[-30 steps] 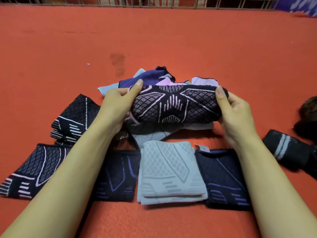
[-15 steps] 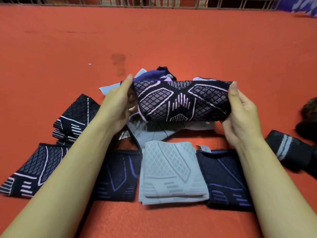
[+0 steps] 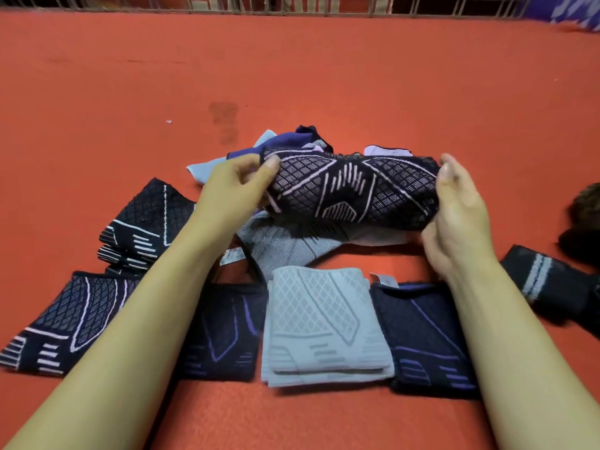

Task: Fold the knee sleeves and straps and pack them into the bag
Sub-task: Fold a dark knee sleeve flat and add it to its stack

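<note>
Underneath everything lies a flat orange-red mat (image 3: 324, 76) that fills nearly the whole view, with a faint darker stain (image 3: 223, 120) and a tiny pale speck (image 3: 168, 121) beyond the left hand. Along its far edge runs a metal railing (image 3: 292, 3), and a patch of purple-and-white patterned material (image 3: 571, 8) shows at the far right corner.

Both hands hold a black knee sleeve with pink lines (image 3: 354, 190) between them, raised a little above the mat. The left hand (image 3: 232, 190) pinches its left end between thumb and curled fingers; the right hand (image 3: 459, 209) curls round its right end, thumb on top.

Just beyond and under the held sleeve sits a loose pile of unfolded sleeves (image 3: 292, 144) in purple, pale blue and lilac, with a grey-striped one (image 3: 285, 248) spilling toward the wrists.

Nearer than the hands a row of folded sleeves lies flat: a black-and-white one (image 3: 65, 323) outside the left forearm, a dark navy one (image 3: 224, 332) beside that forearm, a light grey one (image 3: 321, 326) between the forearms, and another navy one (image 3: 422, 336) partly under the right forearm. Two more black-and-white folded sleeves (image 3: 146, 222) are stacked to the left of the left wrist.

Right of the right forearm lies a black strap with pale stripes (image 3: 552, 284), and past it a dark object (image 3: 584, 222) too blurred to identify.
</note>
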Demonstrator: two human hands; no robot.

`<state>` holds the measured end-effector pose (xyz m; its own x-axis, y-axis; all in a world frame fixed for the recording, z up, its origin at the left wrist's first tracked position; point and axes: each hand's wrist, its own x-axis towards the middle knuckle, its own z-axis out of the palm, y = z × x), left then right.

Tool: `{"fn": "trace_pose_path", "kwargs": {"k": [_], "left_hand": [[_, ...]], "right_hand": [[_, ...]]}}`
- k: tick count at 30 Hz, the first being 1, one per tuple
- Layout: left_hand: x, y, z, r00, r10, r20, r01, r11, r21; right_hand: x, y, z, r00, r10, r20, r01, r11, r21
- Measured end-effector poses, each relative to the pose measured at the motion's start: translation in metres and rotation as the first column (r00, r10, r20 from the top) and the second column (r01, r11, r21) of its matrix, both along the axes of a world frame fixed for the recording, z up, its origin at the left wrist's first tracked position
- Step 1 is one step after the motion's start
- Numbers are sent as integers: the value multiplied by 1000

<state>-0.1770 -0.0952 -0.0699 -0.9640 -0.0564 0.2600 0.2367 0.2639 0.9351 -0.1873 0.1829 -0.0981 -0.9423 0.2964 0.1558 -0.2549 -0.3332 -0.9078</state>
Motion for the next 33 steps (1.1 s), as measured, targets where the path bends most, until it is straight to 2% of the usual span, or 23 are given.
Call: {"fn": "trace_pose_path", "kwargs": {"k": [1,3,6,8,11,14,17,20,24,26,27,29,31,32,33], "left_hand": [[-2,0,0,1000,4,0,-4,995,99],[-3,1,2,999,-38,-19,41,974,222],[0,1,6,988,-126,-89,145,953,268],[0,-2,5,977,-125,-170,151,977,148],[-3,-5,0,974,-78,-213,45,986,-158],[-2,-6,-3,969,2,-248,-69,963,-262],[0,-7,-1,961,20,-275,-101,954,-282],[-5,-10,-3,959,59,-278,-133,957,-256],[-6,-11,-2,975,89,-201,-110,990,-92],[-4,-11,1,983,88,-160,-84,996,28],[-4,-10,3,987,79,-137,-65,992,105],[-5,-11,4,993,67,-97,-42,970,240],[-7,-13,4,995,63,-79,-37,954,297],[-8,-14,4,995,56,-81,-31,958,284],[-8,-15,3,996,48,-81,-27,970,240]], "right_hand": [[0,0,0,1000,22,-1,-22,999,44],[0,0,-1,983,181,-4,-180,979,99],[3,-3,-5,950,310,-42,-279,901,333],[3,-5,-9,959,283,-30,-227,824,520],[-3,-4,-13,990,128,-67,-58,777,627],[-2,1,-8,987,53,-152,38,841,539],[-1,4,-7,980,51,-190,26,924,383],[0,4,-7,984,60,-169,-12,962,274],[1,0,-3,983,62,-174,-22,975,223],[2,-2,0,978,133,-158,-100,975,200],[2,-1,0,973,175,-147,-137,961,241],[3,2,0,965,238,-108,-157,859,487],[4,3,-4,965,250,-79,-92,606,790],[4,2,-7,971,228,-78,-44,485,874],[4,1,-8,976,200,-87,-4,417,909]]}}
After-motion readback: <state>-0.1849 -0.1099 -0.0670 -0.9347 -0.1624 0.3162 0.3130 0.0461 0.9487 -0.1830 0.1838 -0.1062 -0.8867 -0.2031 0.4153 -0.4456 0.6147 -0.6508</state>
